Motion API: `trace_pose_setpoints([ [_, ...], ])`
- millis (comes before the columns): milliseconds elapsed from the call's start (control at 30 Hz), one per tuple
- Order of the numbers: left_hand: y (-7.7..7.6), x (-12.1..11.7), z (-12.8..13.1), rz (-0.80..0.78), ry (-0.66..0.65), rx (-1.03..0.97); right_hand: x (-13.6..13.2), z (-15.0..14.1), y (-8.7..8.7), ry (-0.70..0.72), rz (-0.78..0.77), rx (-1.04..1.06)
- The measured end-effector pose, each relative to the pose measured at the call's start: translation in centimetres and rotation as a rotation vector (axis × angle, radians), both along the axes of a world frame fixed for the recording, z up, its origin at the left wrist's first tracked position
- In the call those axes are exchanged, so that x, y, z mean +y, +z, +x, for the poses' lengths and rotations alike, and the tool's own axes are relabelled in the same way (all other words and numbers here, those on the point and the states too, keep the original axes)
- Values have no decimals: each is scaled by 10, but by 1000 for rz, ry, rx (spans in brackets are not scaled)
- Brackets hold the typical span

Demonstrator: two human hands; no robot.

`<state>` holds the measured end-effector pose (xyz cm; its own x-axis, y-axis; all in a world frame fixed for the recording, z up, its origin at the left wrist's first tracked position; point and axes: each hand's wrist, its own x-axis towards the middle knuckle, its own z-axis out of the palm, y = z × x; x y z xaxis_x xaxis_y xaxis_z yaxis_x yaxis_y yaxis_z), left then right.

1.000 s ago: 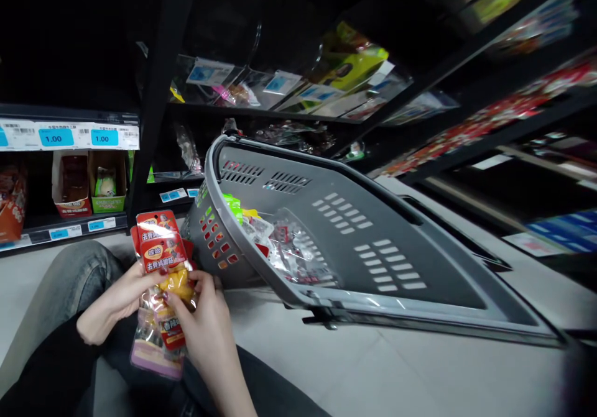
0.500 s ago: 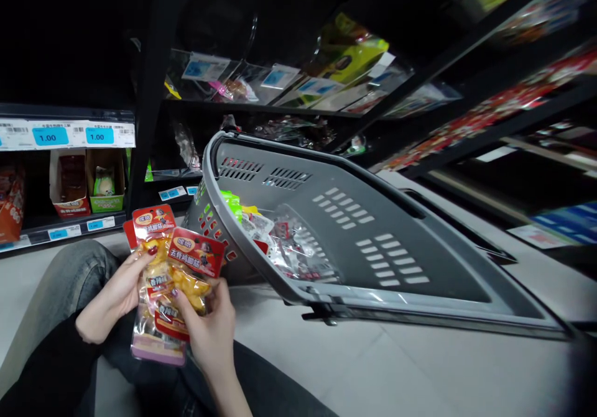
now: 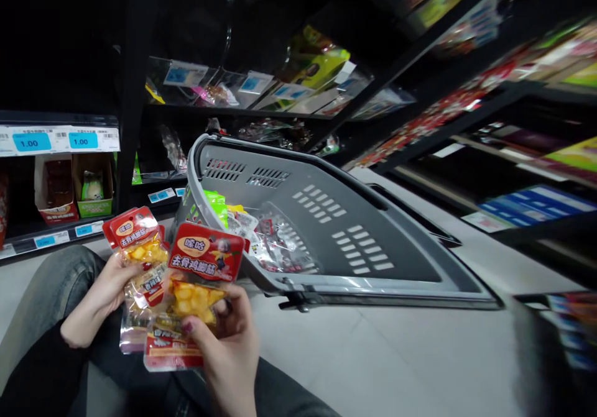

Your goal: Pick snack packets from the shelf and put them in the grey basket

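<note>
My left hand [image 3: 100, 294] grips a few red-topped, clear snack packets [image 3: 148, 252] by their left side; they overlap, so I cannot tell exactly how many. Between thumb and fingers, my right hand [image 3: 231, 345] pinches one snack packet [image 3: 203, 258] with a red header and yellow-brown food behind a clear window. It is held in front of the left hand's packets and overlaps their right edge. Just beyond both hands a grey shopping basket [image 3: 321, 171] lies open toward me, tilted, with clear snack packets [image 3: 275, 243] and a bright green packet [image 3: 216, 206] inside.
At the left, a low shelf holds a red snack box [image 3: 60, 202] and a green snack box [image 3: 94, 202] under price labels [image 3: 56, 142]. More shelves with bagged goods [image 3: 317, 63] run behind the basket and to the right. Pale floor tiles [image 3: 373, 355] lie beneath.
My right hand has drawn its packet rightward and nearer, apart from the left hand's packets, which now tilt left. The view has shifted, so basket and shelves appear further left.
</note>
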<state>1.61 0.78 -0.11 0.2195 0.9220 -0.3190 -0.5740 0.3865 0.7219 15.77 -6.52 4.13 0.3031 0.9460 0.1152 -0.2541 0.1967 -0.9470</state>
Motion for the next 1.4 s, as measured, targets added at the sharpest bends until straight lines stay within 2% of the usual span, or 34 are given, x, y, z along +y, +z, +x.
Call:
trace_pose_setpoints([
  [67,0,0,1,6,-17,19,1,0,2,74,-13,77],
  [133,0,-1,1,5,-28,39,2,2,4,246,-44,261],
  [233,1,-1,0,-28,-29,62,1,3,5,571,-54,716],
  [300,3,-1,0,-57,-34,78,-1,2,2,712,40,974],
  [367,5,-2,-1,-68,-49,92,-2,1,-2,753,164,1093],
  [433,6,-3,-2,-69,-56,101,-4,0,-7,751,232,1110],
  [567,7,-2,-3,-91,-63,93,-10,5,-14,683,221,1096],
  [733,3,-1,-4,-112,-81,93,-14,11,-14,447,31,879],
  [967,-1,0,-7,-125,-101,98,-5,5,2,287,-71,604],
  [1067,-2,1,-7,-134,-100,101,-9,14,27,203,-91,344],
  [1133,0,0,-7,-135,-79,90,-12,33,52,102,-18,131],
  [1167,1,0,-6,-135,-69,85,-11,46,66,29,33,25],
  [1267,4,-1,-6,-123,-69,86,4,97,107,-325,149,-400],
  [1300,4,-1,-6,-123,-81,89,14,115,117,-378,187,-518],
  [1367,5,-1,-6,-126,-86,93,41,144,131,-313,166,-749],
  [1400,6,-1,-5,-130,-79,90,55,154,134,-217,77,-875],
])
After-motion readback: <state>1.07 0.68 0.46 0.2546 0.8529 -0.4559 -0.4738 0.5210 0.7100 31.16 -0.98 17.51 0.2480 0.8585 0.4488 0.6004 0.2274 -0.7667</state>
